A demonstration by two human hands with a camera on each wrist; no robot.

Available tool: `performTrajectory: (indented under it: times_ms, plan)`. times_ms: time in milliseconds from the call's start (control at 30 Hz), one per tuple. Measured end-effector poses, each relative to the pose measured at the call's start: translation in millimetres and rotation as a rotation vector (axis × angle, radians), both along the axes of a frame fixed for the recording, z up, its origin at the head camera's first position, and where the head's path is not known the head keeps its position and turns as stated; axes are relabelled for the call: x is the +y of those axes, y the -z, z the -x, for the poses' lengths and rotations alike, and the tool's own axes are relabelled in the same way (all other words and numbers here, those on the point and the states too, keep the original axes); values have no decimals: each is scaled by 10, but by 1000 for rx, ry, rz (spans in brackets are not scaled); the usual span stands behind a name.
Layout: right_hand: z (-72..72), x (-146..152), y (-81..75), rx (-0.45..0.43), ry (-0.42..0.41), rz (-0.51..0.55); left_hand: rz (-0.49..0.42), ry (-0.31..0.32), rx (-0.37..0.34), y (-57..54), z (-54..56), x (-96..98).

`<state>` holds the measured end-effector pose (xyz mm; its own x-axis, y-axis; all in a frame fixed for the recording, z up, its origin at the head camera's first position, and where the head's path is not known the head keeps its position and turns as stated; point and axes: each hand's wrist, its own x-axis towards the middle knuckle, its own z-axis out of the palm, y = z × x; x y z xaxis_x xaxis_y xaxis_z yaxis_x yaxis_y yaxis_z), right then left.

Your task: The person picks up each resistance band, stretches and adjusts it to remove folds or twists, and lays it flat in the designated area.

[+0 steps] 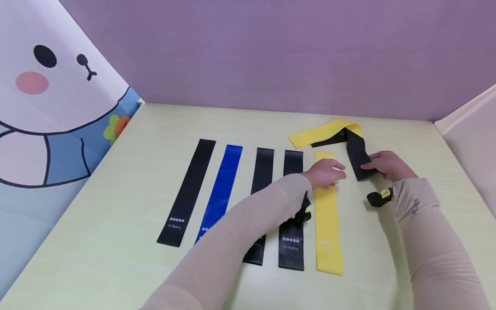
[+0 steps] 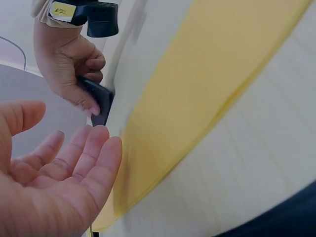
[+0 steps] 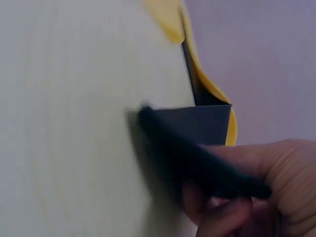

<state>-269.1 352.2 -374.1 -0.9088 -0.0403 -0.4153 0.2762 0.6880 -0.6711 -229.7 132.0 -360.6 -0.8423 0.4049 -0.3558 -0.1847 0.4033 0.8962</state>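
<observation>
The head view shows a desk [image 1: 116,241] where the right hand [image 1: 391,165] pinches the near end of a loose black resistance band [image 1: 357,150] between thumb and fingers, toward the desk's right edge. From there the strip runs toward the far edge, then bends left beneath a loose yellow band [image 1: 323,133], which lies folded close to that far edge, right of its middle.

The left hand [image 1: 327,172] holds nothing, its fingers spread and loosely bent; it is over the upper part of a flat yellow band [image 1: 328,228], and whether it touches this cannot be told.

Left of that band, in a row running from the near edge toward the far one, lie a black band [image 1: 293,161], another black band [image 1: 263,165], a blue band [image 1: 222,185] and an outermost black band [image 1: 187,189] marked "X-Heavy", nearest the desk's left edge. The left sleeve [image 1: 232,241] crosses and partly hides the middle strips. A purple wall [image 1: 271,56] stands behind the far edge.
</observation>
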Motion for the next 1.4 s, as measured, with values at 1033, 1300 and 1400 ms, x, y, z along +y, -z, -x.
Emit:
performTrajectory:
  times_ms: [1033, 1300, 1400]
  plan:
    - [-128, -660, -276, 60, 219, 1068, 300, -34, 700, -161, 363, -269]
    - [59, -769, -158, 211, 147, 741, 162, -93, 740, -397, 439, -356]
    - [140, -846, -121, 223, 144, 652, 117, -109, 722, -499, 451, -365]
